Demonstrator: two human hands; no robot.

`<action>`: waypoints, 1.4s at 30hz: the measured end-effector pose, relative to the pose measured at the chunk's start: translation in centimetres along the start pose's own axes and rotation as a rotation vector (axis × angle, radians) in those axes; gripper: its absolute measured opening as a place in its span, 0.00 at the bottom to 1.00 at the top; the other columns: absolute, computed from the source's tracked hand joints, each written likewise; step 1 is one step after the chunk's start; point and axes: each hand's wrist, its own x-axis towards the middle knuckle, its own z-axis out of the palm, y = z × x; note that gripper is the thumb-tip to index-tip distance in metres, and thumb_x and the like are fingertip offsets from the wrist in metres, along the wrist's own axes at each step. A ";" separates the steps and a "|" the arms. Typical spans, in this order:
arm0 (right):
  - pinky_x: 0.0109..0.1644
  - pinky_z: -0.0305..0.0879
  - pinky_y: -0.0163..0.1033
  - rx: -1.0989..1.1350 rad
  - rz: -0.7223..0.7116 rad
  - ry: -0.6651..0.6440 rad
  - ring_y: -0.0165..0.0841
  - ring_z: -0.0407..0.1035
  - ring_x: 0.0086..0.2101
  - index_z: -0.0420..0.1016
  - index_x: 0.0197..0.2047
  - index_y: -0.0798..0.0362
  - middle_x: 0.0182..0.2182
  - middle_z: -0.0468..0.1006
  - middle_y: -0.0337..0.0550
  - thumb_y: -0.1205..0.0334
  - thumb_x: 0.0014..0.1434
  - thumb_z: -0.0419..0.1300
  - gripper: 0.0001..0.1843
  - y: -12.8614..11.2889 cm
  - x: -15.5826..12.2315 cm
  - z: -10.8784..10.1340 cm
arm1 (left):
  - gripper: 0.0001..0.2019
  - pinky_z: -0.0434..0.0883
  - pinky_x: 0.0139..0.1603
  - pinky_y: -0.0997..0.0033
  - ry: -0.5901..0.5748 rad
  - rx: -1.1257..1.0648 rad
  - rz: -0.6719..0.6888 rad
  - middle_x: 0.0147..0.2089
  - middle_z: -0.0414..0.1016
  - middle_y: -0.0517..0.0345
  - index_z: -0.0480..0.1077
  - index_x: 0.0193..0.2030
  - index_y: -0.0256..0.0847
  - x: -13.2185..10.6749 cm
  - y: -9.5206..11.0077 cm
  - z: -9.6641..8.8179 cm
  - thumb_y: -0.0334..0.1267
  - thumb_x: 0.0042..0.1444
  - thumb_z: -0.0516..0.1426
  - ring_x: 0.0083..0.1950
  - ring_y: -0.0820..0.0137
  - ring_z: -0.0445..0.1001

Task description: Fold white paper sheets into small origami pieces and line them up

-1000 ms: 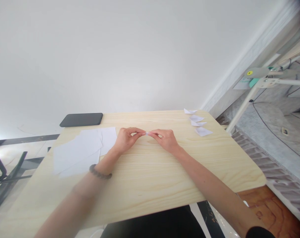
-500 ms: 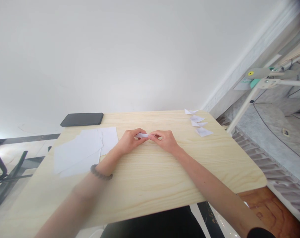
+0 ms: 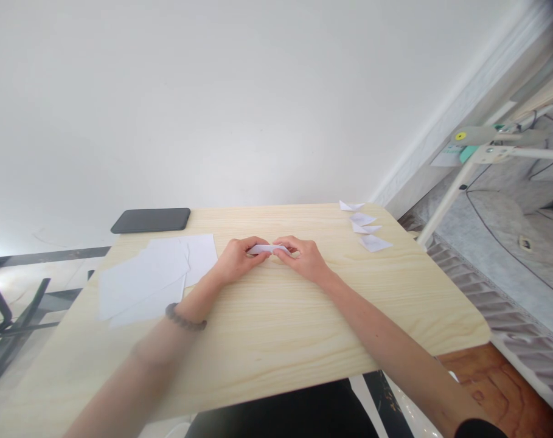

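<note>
While the folded paper strip (image 3: 267, 249) sits low at mid tabletop (image 3: 267, 328), left hand (image 3: 237, 258) and right hand (image 3: 303, 257) each have a pinch grip clamped on one end, seemingly to steady it, blank sheets (image 3: 143, 277) lying left

paper strip (image 3: 269, 249) | white, folded narrow (small) | lying level above table

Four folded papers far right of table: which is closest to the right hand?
The folded paper at the row's near end, closest to the camera; the other three lie farther back. The right hand doesn't touch it.
</note>
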 end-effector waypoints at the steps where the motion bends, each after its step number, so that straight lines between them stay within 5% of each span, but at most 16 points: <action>1: 0.37 0.68 0.34 0.007 0.007 0.010 0.29 0.71 0.32 0.71 0.41 0.49 0.34 0.77 0.37 0.58 0.52 0.56 0.13 0.0 0.0 0.0 | 0.13 0.65 0.32 0.76 0.005 0.000 0.002 0.33 0.75 0.59 0.71 0.38 0.40 0.0 0.0 0.0 0.44 0.50 0.53 0.32 0.71 0.70; 23: 0.35 0.66 0.32 -0.020 0.000 -0.027 0.28 0.70 0.30 0.74 0.36 0.51 0.33 0.77 0.38 0.57 0.54 0.55 0.10 -0.2 0.2 0.0 | 0.13 0.64 0.30 0.77 0.007 0.027 0.012 0.32 0.76 0.59 0.73 0.36 0.38 0.2 0.4 -0.3 0.42 0.50 0.53 0.30 0.72 0.70; 33: 0.36 0.65 0.32 0.001 0.038 -0.049 0.29 0.72 0.31 0.74 0.37 0.51 0.34 0.78 0.39 0.59 0.57 0.52 0.11 -0.3 0.3 -0.6 | 0.19 0.70 0.41 0.69 -0.075 -0.348 -0.102 0.38 0.76 0.52 0.72 0.43 0.35 0.4 -0.7 -0.1 0.48 0.52 0.53 0.39 0.66 0.74; 42: 0.32 0.66 0.32 0.148 0.124 -0.034 0.28 0.71 0.26 0.74 0.36 0.54 0.26 0.76 0.40 0.59 0.55 0.53 0.11 -0.1 0.3 -0.7 | 0.19 0.72 0.37 0.68 -0.154 -0.449 -0.170 0.34 0.77 0.49 0.71 0.42 0.33 0.5 -0.9 -0.4 0.47 0.50 0.55 0.36 0.66 0.75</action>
